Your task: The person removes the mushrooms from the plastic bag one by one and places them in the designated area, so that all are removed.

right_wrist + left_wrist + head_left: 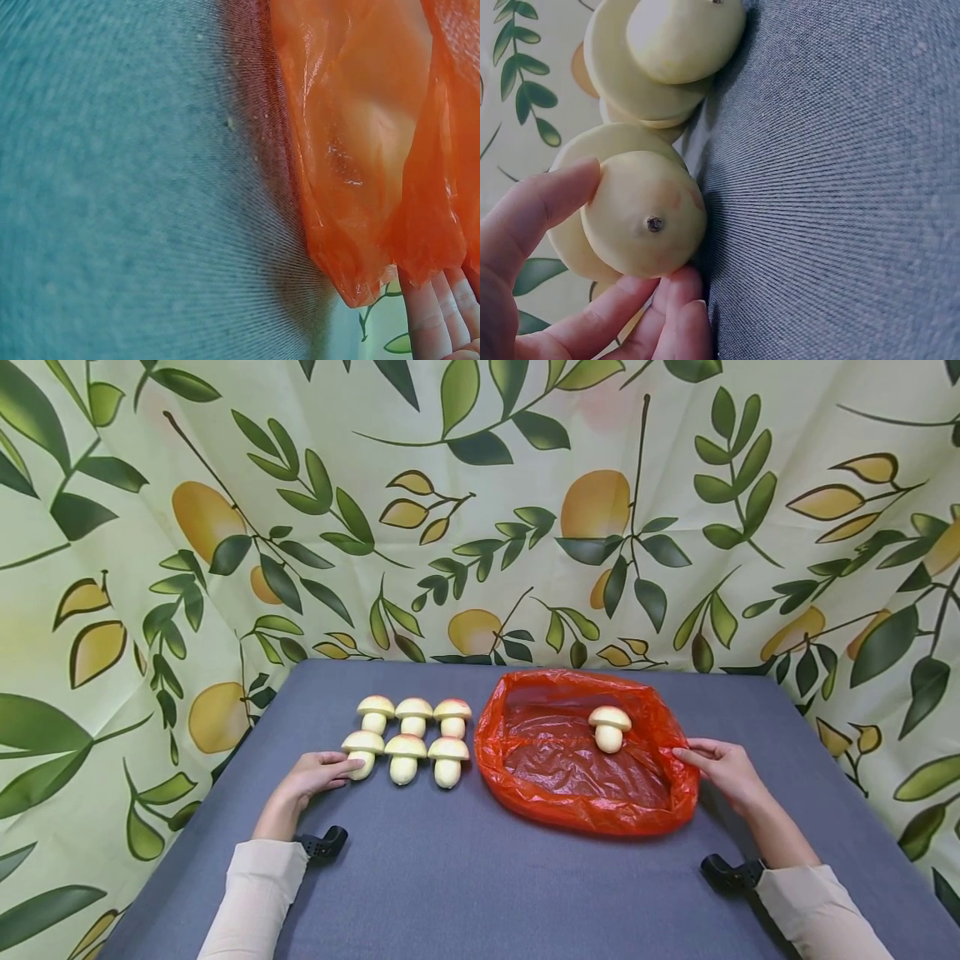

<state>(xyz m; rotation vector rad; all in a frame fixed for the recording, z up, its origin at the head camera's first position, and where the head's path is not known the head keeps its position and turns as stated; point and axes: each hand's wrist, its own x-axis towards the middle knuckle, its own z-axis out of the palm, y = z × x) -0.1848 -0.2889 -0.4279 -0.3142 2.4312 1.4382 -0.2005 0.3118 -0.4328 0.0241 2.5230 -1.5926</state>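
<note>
My left hand point(313, 775) pinches the stem of a toy mushroom point(363, 752), the front left one of a group on the table. In the left wrist view, its thumb point(551, 196) lies on one side of the pale stem and the fingertips touch the other. A red plastic bag point(585, 823) lies spread with its mouth wide, right of the group. My right hand point(726, 768) holds the bag's right rim. In the right wrist view the bag covers those fingertips. One mushroom point(609, 731) is inside the bag.
Beside the held mushroom, more cream mushrooms with reddish-topped caps point(405, 752) stand in two rows. A grey-blue cloth point(480, 885) covers the table. Behind it hangs a leaf-and-fruit patterned curtain point(480, 527). Each wrist wears a black camera point(326, 843).
</note>
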